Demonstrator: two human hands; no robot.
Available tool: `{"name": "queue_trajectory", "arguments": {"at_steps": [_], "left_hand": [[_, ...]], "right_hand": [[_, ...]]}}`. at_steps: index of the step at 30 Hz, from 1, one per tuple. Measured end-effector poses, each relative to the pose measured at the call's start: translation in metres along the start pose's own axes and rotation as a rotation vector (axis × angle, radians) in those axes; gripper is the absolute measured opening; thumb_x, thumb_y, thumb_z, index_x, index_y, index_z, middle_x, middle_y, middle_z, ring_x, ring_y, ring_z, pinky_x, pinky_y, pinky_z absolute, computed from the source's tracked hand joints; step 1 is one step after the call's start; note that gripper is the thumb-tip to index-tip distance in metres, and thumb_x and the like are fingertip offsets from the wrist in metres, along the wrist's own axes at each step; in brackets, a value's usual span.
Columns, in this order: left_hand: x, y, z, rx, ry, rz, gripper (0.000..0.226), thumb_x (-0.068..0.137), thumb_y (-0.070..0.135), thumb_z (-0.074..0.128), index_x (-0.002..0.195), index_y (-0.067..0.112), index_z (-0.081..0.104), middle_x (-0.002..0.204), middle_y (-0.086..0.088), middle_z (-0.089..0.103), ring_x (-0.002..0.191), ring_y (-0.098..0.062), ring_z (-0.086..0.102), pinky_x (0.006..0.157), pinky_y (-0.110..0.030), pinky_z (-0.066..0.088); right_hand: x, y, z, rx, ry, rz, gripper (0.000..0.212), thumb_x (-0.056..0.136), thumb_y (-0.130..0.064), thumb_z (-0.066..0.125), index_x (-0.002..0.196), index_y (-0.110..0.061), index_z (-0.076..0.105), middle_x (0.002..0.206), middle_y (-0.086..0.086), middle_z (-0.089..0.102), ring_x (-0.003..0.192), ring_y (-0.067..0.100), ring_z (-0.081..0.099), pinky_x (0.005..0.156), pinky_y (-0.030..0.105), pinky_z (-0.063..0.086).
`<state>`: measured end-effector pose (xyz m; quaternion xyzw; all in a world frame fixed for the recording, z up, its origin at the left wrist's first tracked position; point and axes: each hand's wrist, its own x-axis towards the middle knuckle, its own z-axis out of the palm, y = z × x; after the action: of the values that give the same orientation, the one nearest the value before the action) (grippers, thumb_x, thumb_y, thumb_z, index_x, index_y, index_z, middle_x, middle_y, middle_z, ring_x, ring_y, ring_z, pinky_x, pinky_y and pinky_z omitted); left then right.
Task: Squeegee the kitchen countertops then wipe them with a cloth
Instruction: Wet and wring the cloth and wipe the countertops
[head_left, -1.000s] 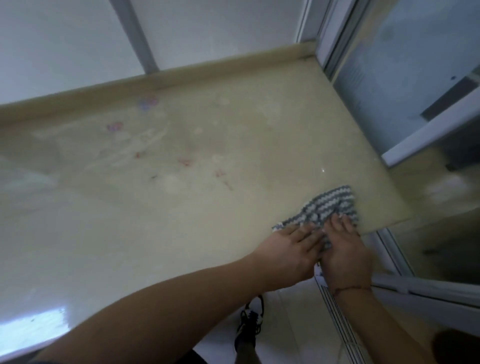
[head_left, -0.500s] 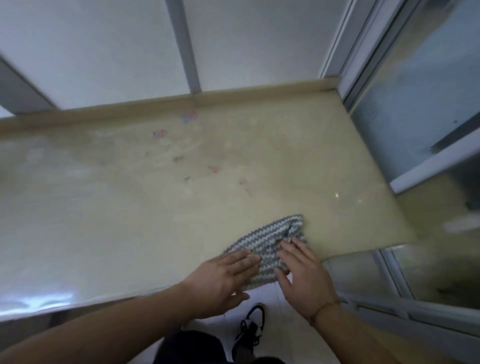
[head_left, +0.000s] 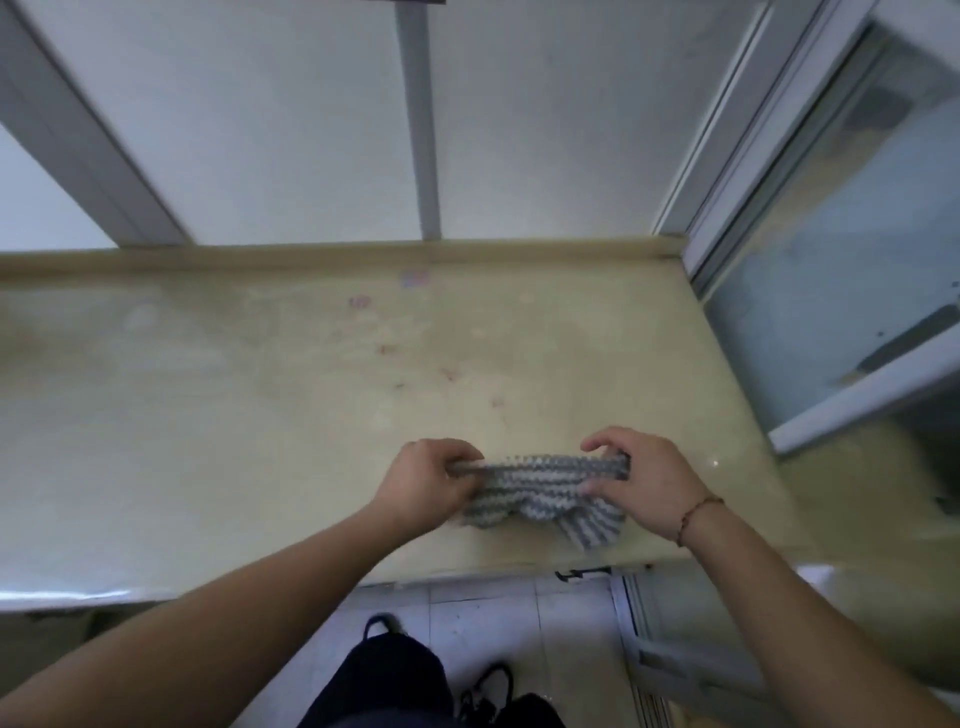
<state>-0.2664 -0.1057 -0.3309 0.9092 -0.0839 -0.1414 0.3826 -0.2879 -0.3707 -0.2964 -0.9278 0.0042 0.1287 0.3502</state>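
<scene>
Grey-and-white striped knitted cloth (head_left: 540, 488) bunched near front edge of beige stone countertop (head_left: 234, 415), toward its right end; left hand (head_left: 426, 480) pinching cloth's left end, fingers curled round it; right hand (head_left: 641, 480) gripping right end likewise, cloth drawn between them; small red and purple marks (head_left: 387, 349) unwiped toward back edge; likely refolding before next pass; risk: cloth close to front edge, could slide off onto tiled floor (head_left: 519, 618) if grip loosens; bunched folds could skip over stains
</scene>
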Motion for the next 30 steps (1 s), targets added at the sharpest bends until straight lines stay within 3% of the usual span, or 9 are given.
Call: {"name": "queue_trajectory", "arguments": {"at_steps": [3, 7, 9, 14, 19, 21, 23, 26, 30], "left_hand": [[0.026, 0.023, -0.044, -0.269, 0.06, -0.019, 0.009, 0.075, 0.02, 0.078, 0.077, 0.017, 0.07, 0.07, 0.0, 0.071, 0.06, -0.006, 0.061, 0.062, -0.024, 0.045], [0.037, 0.051, -0.093, -0.292, 0.191, 0.225, 0.015, 0.081, 0.011, 0.073, 0.078, 0.021, 0.061, 0.073, 0.004, 0.067, 0.068, -0.006, 0.061, 0.067, -0.025, 0.045], [0.029, 0.052, -0.106, -0.236, 0.174, 0.378, 0.019, 0.081, 0.009, 0.072, 0.08, 0.024, 0.06, 0.079, 0.006, 0.068, 0.081, -0.01, 0.067, 0.075, -0.028, 0.05], [0.002, 0.016, -0.084, -0.114, -0.049, 0.612, 0.016, 0.085, 0.021, 0.07, 0.096, 0.017, 0.059, 0.086, 0.011, 0.065, 0.075, -0.007, 0.063, 0.069, -0.026, 0.051], [-0.02, -0.016, -0.047, -0.194, -0.265, 0.344, 0.028, 0.085, 0.019, 0.07, 0.1, 0.035, 0.053, 0.076, 0.014, 0.064, 0.063, -0.003, 0.063, 0.063, -0.026, 0.053], [-0.015, -0.019, -0.041, -0.209, -0.207, 0.219, 0.036, 0.084, 0.012, 0.069, 0.1, 0.039, 0.053, 0.074, 0.009, 0.062, 0.054, -0.004, 0.058, 0.055, -0.021, 0.047], [-0.002, -0.024, -0.037, -0.248, -0.126, 0.031, 0.034, 0.084, 0.014, 0.07, 0.104, 0.036, 0.054, 0.086, 0.006, 0.062, 0.057, -0.006, 0.062, 0.057, -0.029, 0.052], [0.008, -0.037, -0.031, 0.126, -0.095, -0.168, 0.05, 0.084, 0.041, 0.067, 0.129, 0.03, 0.045, 0.12, 0.002, 0.057, 0.084, -0.013, 0.066, 0.077, -0.036, 0.054], [-0.008, -0.045, -0.013, 0.538, 0.056, 0.339, 0.051, 0.081, 0.054, 0.06, 0.12, 0.022, 0.055, 0.122, -0.001, 0.053, 0.103, -0.026, 0.058, 0.081, -0.037, 0.05]], "right_hand": [[0.025, -0.028, -0.027, -0.082, 0.196, -0.078, 0.016, 0.074, -0.019, 0.081, 0.076, -0.02, 0.066, 0.072, -0.005, 0.062, 0.072, 0.016, 0.057, 0.059, 0.01, 0.036], [0.03, -0.057, -0.056, -0.058, 0.436, -0.355, 0.02, 0.071, -0.007, 0.083, 0.077, -0.015, 0.065, 0.074, -0.001, 0.058, 0.068, 0.011, 0.051, 0.062, 0.01, 0.037], [0.019, -0.059, -0.062, -0.056, 0.434, -0.426, 0.02, 0.075, -0.009, 0.079, 0.079, -0.019, 0.062, 0.075, -0.003, 0.055, 0.068, 0.007, 0.05, 0.062, 0.014, 0.037], [-0.022, -0.027, -0.037, 0.018, 0.221, -0.35, 0.016, 0.074, -0.024, 0.068, 0.072, -0.032, 0.054, 0.081, -0.007, 0.059, 0.074, 0.005, 0.057, 0.062, 0.017, 0.045], [-0.043, 0.005, -0.012, 0.074, -0.113, -0.064, 0.022, 0.074, -0.023, 0.078, 0.077, -0.027, 0.057, 0.066, -0.009, 0.062, 0.059, -0.004, 0.05, 0.056, 0.018, 0.041], [-0.026, 0.006, -0.01, 0.094, -0.08, -0.045, 0.026, 0.075, -0.012, 0.08, 0.079, -0.028, 0.06, 0.068, -0.01, 0.064, 0.061, -0.003, 0.055, 0.058, 0.015, 0.043], [-0.001, 0.007, -0.003, 0.138, 0.029, -0.007, 0.027, 0.076, -0.007, 0.079, 0.081, -0.029, 0.064, 0.079, -0.014, 0.07, 0.076, 0.0, 0.064, 0.066, 0.01, 0.046], [0.029, 0.019, 0.015, -0.042, 0.152, 0.117, 0.034, 0.081, -0.017, 0.075, 0.112, -0.023, 0.063, 0.114, -0.007, 0.062, 0.105, 0.016, 0.058, 0.09, 0.028, 0.049], [0.019, 0.042, 0.04, -0.277, 0.204, -0.202, 0.023, 0.081, -0.043, 0.062, 0.09, -0.023, 0.067, 0.098, -0.008, 0.059, 0.097, 0.016, 0.053, 0.083, 0.028, 0.046]]}}
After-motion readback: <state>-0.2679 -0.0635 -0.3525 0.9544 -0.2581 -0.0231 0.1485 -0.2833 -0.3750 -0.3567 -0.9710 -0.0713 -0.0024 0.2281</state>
